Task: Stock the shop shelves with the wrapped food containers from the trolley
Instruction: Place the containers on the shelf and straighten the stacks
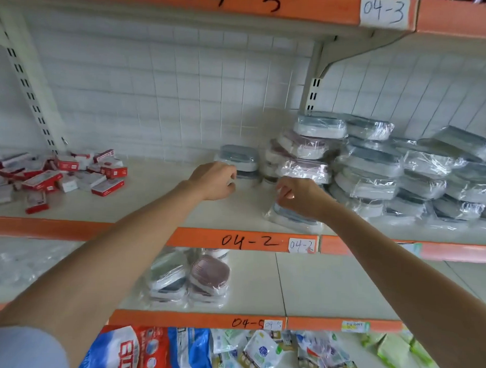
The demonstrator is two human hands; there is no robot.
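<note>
Both my arms reach onto the shelf (142,208) marked 04-2. My left hand (213,181) has its fingers curled against the front of a short stack of blue-lidded wrapped containers (238,157) at the shelf's back. My right hand (302,198) pinches the plastic wrap of a blue wrapped container (293,218) lying near the shelf's front edge. Right of it rises a big pile of wrapped containers (374,169), pink ones on its left side and blue-grey ones across the rest. The trolley is out of view.
Red and white small boxes (57,174) lie scattered at the shelf's left end. More wrapped containers (189,278) stand on the shelf below. Snack bags (159,349) fill the bottom shelf. A shelf edge (242,5) marked 04-3 hangs overhead.
</note>
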